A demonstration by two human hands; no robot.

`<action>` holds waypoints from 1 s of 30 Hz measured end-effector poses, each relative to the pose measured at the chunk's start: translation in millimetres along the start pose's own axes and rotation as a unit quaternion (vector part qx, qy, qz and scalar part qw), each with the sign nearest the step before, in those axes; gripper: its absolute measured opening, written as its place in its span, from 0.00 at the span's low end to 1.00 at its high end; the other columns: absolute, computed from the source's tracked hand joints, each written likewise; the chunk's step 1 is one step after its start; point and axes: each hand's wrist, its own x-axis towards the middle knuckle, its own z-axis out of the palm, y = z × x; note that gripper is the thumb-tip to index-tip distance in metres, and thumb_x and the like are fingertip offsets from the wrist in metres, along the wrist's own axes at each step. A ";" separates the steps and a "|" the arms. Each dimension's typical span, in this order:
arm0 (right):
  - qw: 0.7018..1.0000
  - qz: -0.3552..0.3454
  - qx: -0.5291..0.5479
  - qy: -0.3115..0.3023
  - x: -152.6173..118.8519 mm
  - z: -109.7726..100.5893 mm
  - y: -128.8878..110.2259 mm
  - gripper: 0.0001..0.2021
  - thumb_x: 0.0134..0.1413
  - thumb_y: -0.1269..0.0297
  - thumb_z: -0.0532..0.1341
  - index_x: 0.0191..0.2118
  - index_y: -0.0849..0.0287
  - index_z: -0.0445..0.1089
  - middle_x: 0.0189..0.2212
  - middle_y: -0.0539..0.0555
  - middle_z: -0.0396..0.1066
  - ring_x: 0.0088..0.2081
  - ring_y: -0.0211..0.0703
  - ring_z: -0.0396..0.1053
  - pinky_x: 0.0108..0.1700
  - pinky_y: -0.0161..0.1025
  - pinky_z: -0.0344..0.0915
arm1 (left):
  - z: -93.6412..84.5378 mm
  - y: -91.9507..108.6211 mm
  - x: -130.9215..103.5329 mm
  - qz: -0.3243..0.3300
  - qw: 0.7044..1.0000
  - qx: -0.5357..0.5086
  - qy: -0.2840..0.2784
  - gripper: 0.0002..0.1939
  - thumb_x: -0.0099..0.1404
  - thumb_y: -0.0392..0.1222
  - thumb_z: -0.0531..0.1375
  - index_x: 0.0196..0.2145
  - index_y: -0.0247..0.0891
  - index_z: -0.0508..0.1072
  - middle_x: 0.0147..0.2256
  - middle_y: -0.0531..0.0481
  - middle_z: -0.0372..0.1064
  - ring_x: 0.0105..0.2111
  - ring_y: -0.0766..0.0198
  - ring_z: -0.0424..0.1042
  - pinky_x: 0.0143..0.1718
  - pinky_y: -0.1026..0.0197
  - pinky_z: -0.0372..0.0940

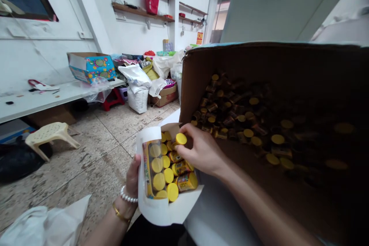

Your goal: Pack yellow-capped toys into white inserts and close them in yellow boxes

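Yellow-capped jar (181,138) sits pinched at the tip of the right hand (204,150).

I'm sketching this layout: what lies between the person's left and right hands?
In the head view, an open white box of yellow-lidded tubs lies between left hand and right hand; the latter pinches another tub.
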 end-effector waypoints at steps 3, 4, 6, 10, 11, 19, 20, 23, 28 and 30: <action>0.995 -0.055 -0.081 -0.007 1.9 -1.6 4.6 0.08 0.52 0.62 0.64 0.37 0.57 0.73 0.38 0.54 0.73 0.43 0.47 0.66 0.45 0.40 0.59 | -0.3 1.3 -0.2 -0.004 1.000 0.001 -0.002 0.30 0.68 0.64 0.49 0.61 0.48 0.65 0.61 0.42 0.65 0.65 0.45 0.58 0.66 0.37 0.48; 0.994 -0.056 -0.096 -0.016 2.8 -3.3 5.5 0.07 0.53 0.61 0.63 0.37 0.57 0.74 0.38 0.55 0.72 0.43 0.48 0.65 0.45 0.41 0.59 | 0.0 1.6 -0.2 -0.006 1.000 0.002 0.001 0.30 0.67 0.64 0.49 0.61 0.48 0.64 0.61 0.43 0.65 0.65 0.45 0.58 0.66 0.37 0.48; 0.994 -0.027 -0.097 -0.036 4.5 -5.5 4.9 0.05 0.52 0.63 0.63 0.34 0.58 0.74 0.34 0.54 0.71 0.39 0.45 0.65 0.41 0.39 0.59 | 1.1 1.8 -0.1 -0.007 1.000 0.006 0.006 0.31 0.67 0.63 0.50 0.61 0.47 0.64 0.62 0.43 0.64 0.65 0.44 0.56 0.66 0.37 0.47; 0.998 0.021 -0.065 -0.008 5.9 -1.2 -1.4 0.05 0.50 0.63 0.64 0.32 0.58 0.72 0.29 0.50 0.71 0.33 0.41 0.65 0.34 0.36 0.55 | 3.3 0.5 1.0 -0.003 1.000 0.005 -0.001 0.33 0.67 0.62 0.51 0.63 0.44 0.62 0.63 0.41 0.62 0.66 0.43 0.55 0.67 0.37 0.46; 0.997 0.018 -0.069 0.000 5.9 -0.4 -1.5 0.06 0.50 0.61 0.65 0.33 0.58 0.73 0.29 0.51 0.71 0.33 0.41 0.65 0.34 0.36 0.55 | 3.9 0.5 1.4 -0.002 1.000 0.004 -0.008 0.32 0.67 0.62 0.50 0.63 0.44 0.62 0.63 0.41 0.62 0.66 0.43 0.55 0.67 0.38 0.46; 0.997 0.063 0.030 0.040 10.5 -39.4 36.3 0.12 0.55 0.54 0.64 0.41 0.53 0.78 0.27 0.48 0.74 0.28 0.39 0.67 0.30 0.35 0.60 | 6.3 6.7 1.3 -0.021 0.996 0.003 -0.083 0.26 0.68 0.59 0.51 0.53 0.43 0.74 0.58 0.44 0.70 0.65 0.43 0.57 0.67 0.40 0.48; 0.996 0.044 0.031 0.068 10.5 -41.2 36.8 0.10 0.56 0.56 0.64 0.40 0.53 0.79 0.29 0.49 0.74 0.30 0.39 0.68 0.32 0.36 0.61 | 5.9 6.8 0.9 -0.023 0.997 0.002 -0.074 0.26 0.68 0.60 0.51 0.53 0.43 0.74 0.58 0.44 0.70 0.65 0.43 0.57 0.67 0.41 0.49; 0.997 -0.044 0.000 0.069 6.8 -32.0 24.6 0.10 0.59 0.58 0.63 0.42 0.53 0.79 0.36 0.52 0.73 0.39 0.42 0.69 0.41 0.38 0.64 | 4.1 5.2 0.7 -0.021 0.999 0.001 -0.047 0.29 0.67 0.61 0.51 0.57 0.43 0.70 0.59 0.44 0.69 0.65 0.44 0.56 0.67 0.41 0.49; 0.992 -0.086 -0.070 -0.054 -1.2 -10.2 2.5 0.19 0.62 0.45 0.58 0.47 0.52 0.75 0.48 0.57 0.66 0.51 0.48 0.63 0.53 0.44 0.60 | -0.8 2.8 1.2 -0.020 0.999 -0.016 -0.039 0.32 0.68 0.63 0.49 0.62 0.44 0.63 0.63 0.42 0.62 0.67 0.44 0.53 0.67 0.37 0.46; 0.991 -0.074 -0.068 -0.083 -1.0 -9.0 2.5 0.21 0.67 0.46 0.51 0.42 0.54 0.75 0.45 0.56 0.67 0.48 0.46 0.64 0.51 0.42 0.61 | -1.5 3.0 0.7 -0.024 0.998 -0.018 -0.052 0.31 0.68 0.62 0.48 0.62 0.44 0.64 0.62 0.42 0.63 0.67 0.45 0.53 0.67 0.38 0.46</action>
